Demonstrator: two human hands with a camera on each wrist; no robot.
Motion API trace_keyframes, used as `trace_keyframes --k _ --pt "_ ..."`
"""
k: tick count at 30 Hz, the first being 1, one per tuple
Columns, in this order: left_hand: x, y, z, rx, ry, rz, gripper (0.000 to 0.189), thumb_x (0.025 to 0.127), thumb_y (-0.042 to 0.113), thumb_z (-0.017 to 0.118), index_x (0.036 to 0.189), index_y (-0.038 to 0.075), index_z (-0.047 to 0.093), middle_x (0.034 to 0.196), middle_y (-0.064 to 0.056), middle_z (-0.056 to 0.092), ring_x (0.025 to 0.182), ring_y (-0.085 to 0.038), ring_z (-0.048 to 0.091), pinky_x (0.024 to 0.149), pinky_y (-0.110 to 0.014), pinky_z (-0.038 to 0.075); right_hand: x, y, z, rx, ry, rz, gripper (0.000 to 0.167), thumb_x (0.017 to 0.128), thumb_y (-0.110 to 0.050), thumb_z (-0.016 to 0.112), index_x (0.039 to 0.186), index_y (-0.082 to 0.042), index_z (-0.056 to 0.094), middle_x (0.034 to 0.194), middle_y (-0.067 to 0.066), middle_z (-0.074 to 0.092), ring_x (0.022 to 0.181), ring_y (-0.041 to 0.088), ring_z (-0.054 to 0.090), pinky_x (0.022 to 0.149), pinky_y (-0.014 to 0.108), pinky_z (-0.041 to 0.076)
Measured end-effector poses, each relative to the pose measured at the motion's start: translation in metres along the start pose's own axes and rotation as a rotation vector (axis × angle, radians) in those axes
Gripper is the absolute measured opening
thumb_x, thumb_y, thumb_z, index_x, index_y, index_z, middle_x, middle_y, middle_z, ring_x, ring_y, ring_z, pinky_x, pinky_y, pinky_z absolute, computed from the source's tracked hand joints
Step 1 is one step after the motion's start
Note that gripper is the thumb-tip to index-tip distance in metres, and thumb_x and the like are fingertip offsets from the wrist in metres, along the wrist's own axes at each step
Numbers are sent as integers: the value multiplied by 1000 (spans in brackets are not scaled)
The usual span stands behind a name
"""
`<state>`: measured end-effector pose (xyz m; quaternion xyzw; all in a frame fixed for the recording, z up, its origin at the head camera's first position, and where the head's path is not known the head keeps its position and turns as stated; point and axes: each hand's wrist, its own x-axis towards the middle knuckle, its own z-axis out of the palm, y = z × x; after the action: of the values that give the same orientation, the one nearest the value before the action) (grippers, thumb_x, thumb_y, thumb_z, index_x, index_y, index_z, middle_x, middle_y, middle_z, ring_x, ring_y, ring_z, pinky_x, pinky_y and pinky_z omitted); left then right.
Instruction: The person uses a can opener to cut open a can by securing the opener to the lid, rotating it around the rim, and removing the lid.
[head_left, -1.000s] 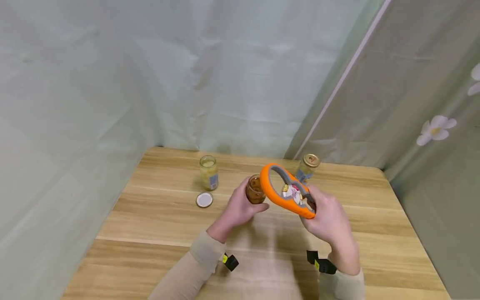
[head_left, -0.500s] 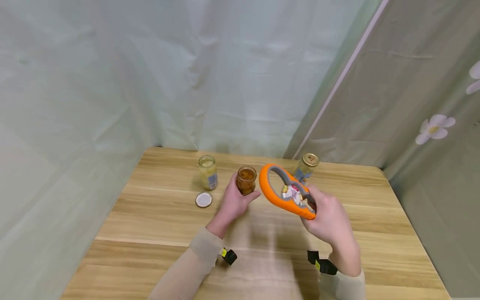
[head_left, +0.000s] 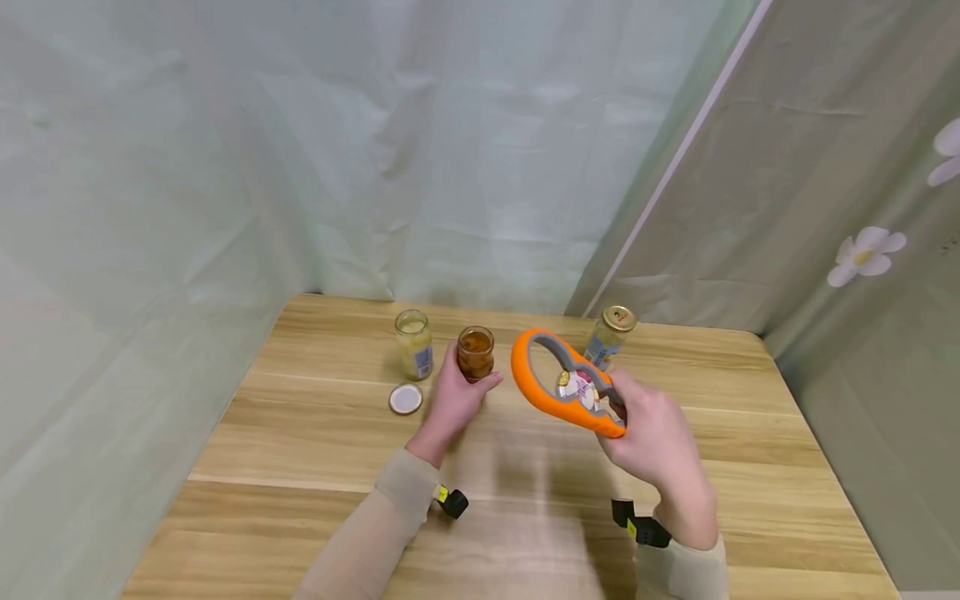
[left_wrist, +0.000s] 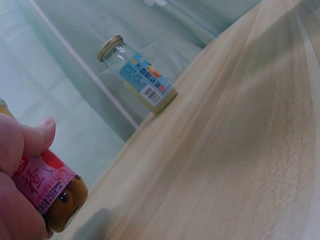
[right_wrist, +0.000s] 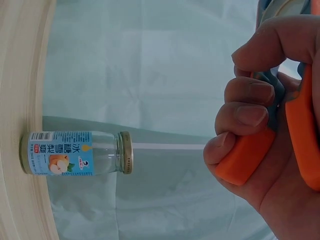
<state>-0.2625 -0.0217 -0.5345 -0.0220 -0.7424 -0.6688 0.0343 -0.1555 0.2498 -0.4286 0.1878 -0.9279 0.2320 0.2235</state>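
Note:
My left hand (head_left: 452,396) grips an open glass jar (head_left: 476,353) of brown contents, fingers behind and thumb across its front. The left wrist view shows the jar's pink label (left_wrist: 44,181), its base close over the table. My right hand (head_left: 654,435) holds an orange and grey jar opener (head_left: 534,392) in the air, right of the jar and apart from it. Several fingers (right_wrist: 249,116) curl round its handle. A white piece with a fruit print (head_left: 579,388) shows in the opener's opening.
Left of the held jar stands an open jar with pale contents (head_left: 414,350); a lid (head_left: 406,399) lies in front of it. A blue-labelled jar with a gold lid (head_left: 609,337) stands at the back right. A pale curtain (head_left: 480,150) hangs behind the wooden table (head_left: 750,467).
My left hand has carried the brown jar left and slightly back, away from the jar opener and towards the pale jar. My right hand and the opener have stayed nearly still.

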Motion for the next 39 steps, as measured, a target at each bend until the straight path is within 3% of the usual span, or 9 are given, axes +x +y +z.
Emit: trace_keyframes --k 15,21,29,35,39 --pt "6 -13 0 -68 35 -23 77 88 -1 86 152 8 44 142 -17 59 135 -35 55 121 -52 37 -1 -1 7 -14 -14 -24 36 70 -4 76 101 -16 63 71 -12 39 57 8 38 52 28 33" --pt "9 -17 1 -13 18 -14 75 92 1 83 154 7 42 144 -18 57 136 -35 54 120 -51 38 1 -3 9 -22 -46 -9 35 72 -4 74 102 -17 63 71 -12 40 58 9 40 52 29 34" --pt "12 -20 -2 117 3 28 91 97 7 78 169 6 22 166 -21 34 152 -36 35 126 -53 26 3 -6 9 -23 -74 10 36 72 -3 74 102 -18 62 71 -10 42 58 10 41 52 31 35" --pt "12 -20 -5 162 65 15 84 91 17 87 159 5 39 157 -18 46 142 -34 47 122 -50 35 3 -7 10 -16 -98 12 31 71 -3 74 95 -16 59 70 -11 38 56 9 38 51 29 32" --pt "13 -19 -7 222 66 3 78 91 23 88 153 1 46 167 -21 34 154 -37 34 127 -51 27 3 -8 10 -15 -98 13 31 70 -2 73 92 -17 58 70 -12 37 57 9 38 51 28 31"
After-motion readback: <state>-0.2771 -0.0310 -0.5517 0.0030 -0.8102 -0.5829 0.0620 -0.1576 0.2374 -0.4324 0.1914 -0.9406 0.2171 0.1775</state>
